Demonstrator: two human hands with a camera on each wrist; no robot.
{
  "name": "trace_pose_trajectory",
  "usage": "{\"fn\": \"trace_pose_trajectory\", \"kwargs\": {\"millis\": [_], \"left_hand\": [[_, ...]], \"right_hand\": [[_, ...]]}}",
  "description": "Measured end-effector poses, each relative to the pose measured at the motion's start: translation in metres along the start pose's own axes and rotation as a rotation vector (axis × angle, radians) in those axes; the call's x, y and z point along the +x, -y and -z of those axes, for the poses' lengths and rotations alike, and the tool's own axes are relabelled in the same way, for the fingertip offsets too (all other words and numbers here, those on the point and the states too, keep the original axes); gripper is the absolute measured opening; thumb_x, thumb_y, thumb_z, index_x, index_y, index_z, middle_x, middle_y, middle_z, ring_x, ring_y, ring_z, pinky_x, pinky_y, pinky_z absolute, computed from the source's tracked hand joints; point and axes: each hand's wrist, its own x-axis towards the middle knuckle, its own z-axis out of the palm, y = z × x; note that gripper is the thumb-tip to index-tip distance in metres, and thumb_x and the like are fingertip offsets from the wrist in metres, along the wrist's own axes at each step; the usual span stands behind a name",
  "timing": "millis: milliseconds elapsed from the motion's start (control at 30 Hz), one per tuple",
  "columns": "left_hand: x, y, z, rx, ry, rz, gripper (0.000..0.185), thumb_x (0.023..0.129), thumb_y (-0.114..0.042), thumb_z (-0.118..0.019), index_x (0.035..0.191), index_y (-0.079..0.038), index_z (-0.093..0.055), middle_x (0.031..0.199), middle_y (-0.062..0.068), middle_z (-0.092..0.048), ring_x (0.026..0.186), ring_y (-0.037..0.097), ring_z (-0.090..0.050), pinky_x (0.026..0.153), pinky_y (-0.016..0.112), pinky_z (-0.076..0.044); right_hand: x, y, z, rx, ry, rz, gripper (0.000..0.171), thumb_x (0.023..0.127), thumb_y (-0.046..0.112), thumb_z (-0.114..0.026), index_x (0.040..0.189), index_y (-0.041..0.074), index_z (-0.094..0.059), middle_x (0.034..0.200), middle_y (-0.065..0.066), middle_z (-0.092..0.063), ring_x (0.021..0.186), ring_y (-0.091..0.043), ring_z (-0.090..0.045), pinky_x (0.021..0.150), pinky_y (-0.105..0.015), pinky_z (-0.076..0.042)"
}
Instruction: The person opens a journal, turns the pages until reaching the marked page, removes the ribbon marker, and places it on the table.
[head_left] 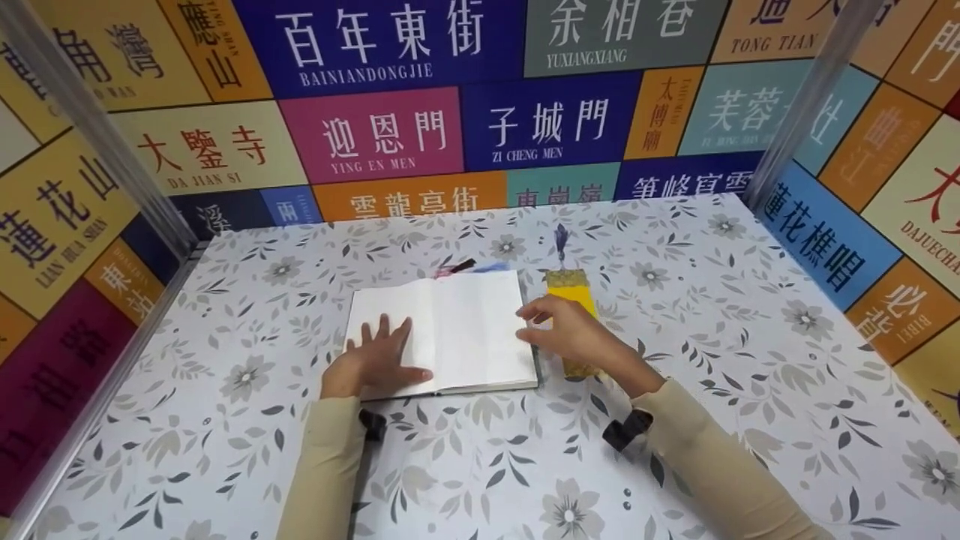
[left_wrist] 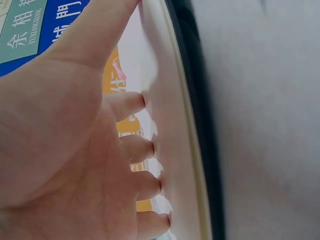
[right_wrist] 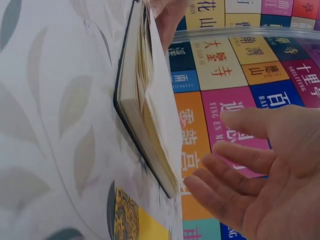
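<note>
An open notebook (head_left: 476, 330) with blank white pages and a dark cover lies on the patterned table. My left hand (head_left: 375, 360) rests on the left page with its fingers spread; in the left wrist view the fingertips (left_wrist: 150, 148) press the paper close to the dark cover edge. Over the notebook's right edge hovers my right hand (head_left: 566, 330), fingers loosely bent and nothing between them. The right wrist view shows that hand (right_wrist: 255, 175) apart from the page block (right_wrist: 145, 95), whose leaves stand slightly fanned. A yellow bookmark (head_left: 574, 292) with patterned gold ends lies partly beneath the right hand.
A purple tassel (head_left: 561, 244) extends from the bookmark's far end. Behind the notebook lie pink and blue tassel-like strands (head_left: 491, 267) and a small dark piece (head_left: 463, 265). Coloured sign panels (head_left: 390, 135) wall in the table (head_left: 450, 465) at the back and sides.
</note>
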Motion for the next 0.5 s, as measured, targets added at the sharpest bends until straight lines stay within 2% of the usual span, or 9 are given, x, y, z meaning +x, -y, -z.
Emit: {"fn": "trace_pose_trajectory", "kwargs": {"millis": [133, 267, 367, 500], "left_hand": [[0.002, 0.002, -0.001, 0.010, 0.000, -0.012, 0.103, 0.092, -0.061, -0.060, 0.162, -0.012, -0.002, 0.164, 0.029, 0.012, 0.149, 0.056, 0.012, 0.120, 0.072, 0.000], [0.003, 0.002, -0.001, 0.018, 0.005, -0.011, 0.103, 0.092, -0.061, -0.060, 0.162, -0.012, -0.002, 0.164, 0.030, 0.012, 0.149, 0.056, 0.011, 0.120, 0.072, 0.000], [0.003, 0.002, -0.001, 0.022, 0.006, -0.011, 0.103, 0.092, -0.061, -0.060, 0.162, -0.011, -0.003, 0.164, 0.030, 0.012, 0.149, 0.057, 0.011, 0.120, 0.072, -0.001], [0.003, 0.002, -0.001, 0.028, 0.006, -0.005, 0.103, 0.092, -0.061, -0.059, 0.162, -0.011, -0.003, 0.164, 0.031, 0.012, 0.149, 0.057, 0.010, 0.120, 0.072, 0.000]], "right_hand": [[0.001, 0.005, -0.009, -0.037, 0.056, 0.130, 0.042, 0.095, 0.023, -0.070, 0.133, 0.007, -0.063, 0.137, -0.013, -0.058, 0.123, -0.033, -0.058, 0.099, -0.046, -0.053], [0.004, 0.008, -0.016, -0.110, 0.152, 0.219, 0.047, 0.094, 0.024, -0.071, 0.136, 0.007, -0.061, 0.145, -0.012, -0.053, 0.132, -0.033, -0.053, 0.109, -0.050, -0.047], [0.006, 0.011, -0.021, -0.156, 0.216, 0.219, 0.053, 0.092, 0.027, -0.073, 0.139, 0.009, -0.059, 0.154, -0.010, -0.045, 0.144, -0.032, -0.042, 0.117, -0.051, -0.039], [0.009, 0.012, -0.026, -0.196, 0.287, 0.221, 0.059, 0.091, 0.029, -0.075, 0.143, 0.010, -0.055, 0.161, -0.007, -0.038, 0.151, -0.032, -0.032, 0.122, -0.052, -0.032]]}}
